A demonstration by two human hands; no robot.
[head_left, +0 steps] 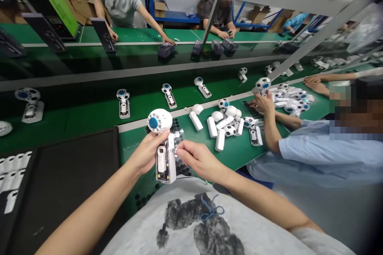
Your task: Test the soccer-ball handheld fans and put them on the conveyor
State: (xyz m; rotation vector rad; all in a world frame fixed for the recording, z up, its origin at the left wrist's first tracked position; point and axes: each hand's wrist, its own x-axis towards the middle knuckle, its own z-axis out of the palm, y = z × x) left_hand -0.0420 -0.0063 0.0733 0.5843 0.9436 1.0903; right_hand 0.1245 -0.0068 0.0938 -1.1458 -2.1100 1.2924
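Note:
My left hand (pixel 146 149) is wrapped round the neck of a white handheld fan (pixel 165 167). Its round head, with a blue centre, points up, and the body hangs upright with dark inner parts showing through a clear front. Beside the body, at its right edge, my right hand (pixel 199 159) is closed in a pinch. Whatever lies between those fingertips is too small to make out. On the green bench (pixel 134 143) to the right lies a pile of similar fans (pixel 229 121), some with football-patterned heads.
Beyond the bench a green conveyor belt (pixel 146 105) carries spaced-out fans. A black tray (pixel 74 175) stands at left, white parts (pixel 13 171) beside it. At right a co-worker's hand (pixel 263 101) holds a fan. Dark boxes (pixel 166 50) stand on the far line, and a slanted metal post (pixel 317 42) crosses the view.

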